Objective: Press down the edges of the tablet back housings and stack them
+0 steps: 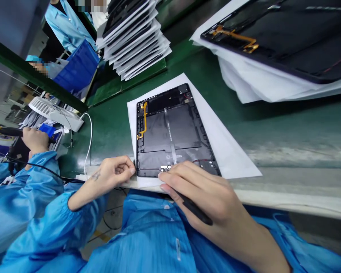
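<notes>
An opened tablet (182,129), its dark inside facing up, lies on a white sheet (230,159) at the bench's front edge. An orange flex cable (144,119) runs along its left side. My left hand (112,172) is closed, thumb and forefinger pinched at the tablet's near left corner. In my right hand (204,193) is a slim black tool (197,212), held like a pen; its tip is hidden by the fingers. Those fingertips are over the tablet's near edge, close to a small white-marked board (165,168).
Another opened tablet (284,41) lies on white sheets at the right. A tall stack of tablets between sheets (139,41) stands at the back. Left are a white fan (52,112) with its cable, a blue bin (78,66) and a co-worker's hand (35,140) at a tool.
</notes>
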The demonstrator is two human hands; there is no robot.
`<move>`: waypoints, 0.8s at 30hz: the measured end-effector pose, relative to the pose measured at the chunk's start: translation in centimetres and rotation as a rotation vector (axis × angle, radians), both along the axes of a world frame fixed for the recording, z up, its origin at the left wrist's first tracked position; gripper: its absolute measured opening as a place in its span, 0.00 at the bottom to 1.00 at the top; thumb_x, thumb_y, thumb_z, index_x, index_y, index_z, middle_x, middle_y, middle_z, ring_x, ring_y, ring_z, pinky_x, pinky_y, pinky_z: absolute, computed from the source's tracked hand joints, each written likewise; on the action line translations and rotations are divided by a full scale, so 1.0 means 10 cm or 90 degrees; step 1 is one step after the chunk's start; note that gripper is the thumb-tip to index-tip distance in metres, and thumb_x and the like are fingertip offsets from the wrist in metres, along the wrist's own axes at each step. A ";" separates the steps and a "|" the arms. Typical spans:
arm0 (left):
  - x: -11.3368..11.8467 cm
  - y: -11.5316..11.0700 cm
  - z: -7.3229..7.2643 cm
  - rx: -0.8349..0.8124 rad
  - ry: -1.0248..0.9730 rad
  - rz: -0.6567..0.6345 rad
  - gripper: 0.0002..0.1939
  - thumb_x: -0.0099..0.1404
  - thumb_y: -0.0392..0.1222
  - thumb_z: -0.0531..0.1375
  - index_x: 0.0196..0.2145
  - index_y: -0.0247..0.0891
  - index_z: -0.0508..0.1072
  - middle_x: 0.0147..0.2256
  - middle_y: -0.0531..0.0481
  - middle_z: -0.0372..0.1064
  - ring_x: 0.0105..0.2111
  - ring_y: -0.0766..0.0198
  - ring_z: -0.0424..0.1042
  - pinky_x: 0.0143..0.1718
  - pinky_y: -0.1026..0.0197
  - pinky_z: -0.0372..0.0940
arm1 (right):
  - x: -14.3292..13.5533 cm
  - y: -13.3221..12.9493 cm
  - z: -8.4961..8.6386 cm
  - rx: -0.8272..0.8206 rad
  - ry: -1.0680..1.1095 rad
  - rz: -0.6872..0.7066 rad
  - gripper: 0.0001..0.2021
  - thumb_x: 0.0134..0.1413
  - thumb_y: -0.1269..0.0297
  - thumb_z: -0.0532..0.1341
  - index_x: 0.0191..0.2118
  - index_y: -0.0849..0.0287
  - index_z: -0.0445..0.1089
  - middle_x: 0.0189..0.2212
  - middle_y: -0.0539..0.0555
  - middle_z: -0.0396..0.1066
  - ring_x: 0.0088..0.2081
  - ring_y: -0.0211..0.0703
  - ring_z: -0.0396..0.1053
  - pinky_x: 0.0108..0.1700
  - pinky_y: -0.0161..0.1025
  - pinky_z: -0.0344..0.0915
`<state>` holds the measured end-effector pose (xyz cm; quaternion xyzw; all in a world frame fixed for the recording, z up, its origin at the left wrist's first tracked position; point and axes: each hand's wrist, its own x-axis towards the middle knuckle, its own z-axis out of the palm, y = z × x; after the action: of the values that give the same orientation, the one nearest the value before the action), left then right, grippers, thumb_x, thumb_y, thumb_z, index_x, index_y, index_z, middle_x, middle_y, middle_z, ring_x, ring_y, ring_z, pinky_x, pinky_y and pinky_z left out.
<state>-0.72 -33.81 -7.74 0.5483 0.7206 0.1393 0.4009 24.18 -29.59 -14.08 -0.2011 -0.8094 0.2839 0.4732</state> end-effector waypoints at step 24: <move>0.19 0.46 0.37 -0.343 -0.082 0.093 0.12 0.55 0.41 0.70 0.26 0.33 0.71 0.25 0.49 0.77 0.22 0.68 0.75 0.25 0.69 0.71 | 0.01 0.01 -0.09 0.052 0.061 0.002 0.11 0.66 0.75 0.55 0.36 0.65 0.74 0.30 0.56 0.73 0.34 0.45 0.71 0.35 0.42 0.71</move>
<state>1.17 -29.18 -4.09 0.3586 0.7423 0.0057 0.5661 24.30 -29.52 -15.01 -0.1663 -0.7972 0.2604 0.5186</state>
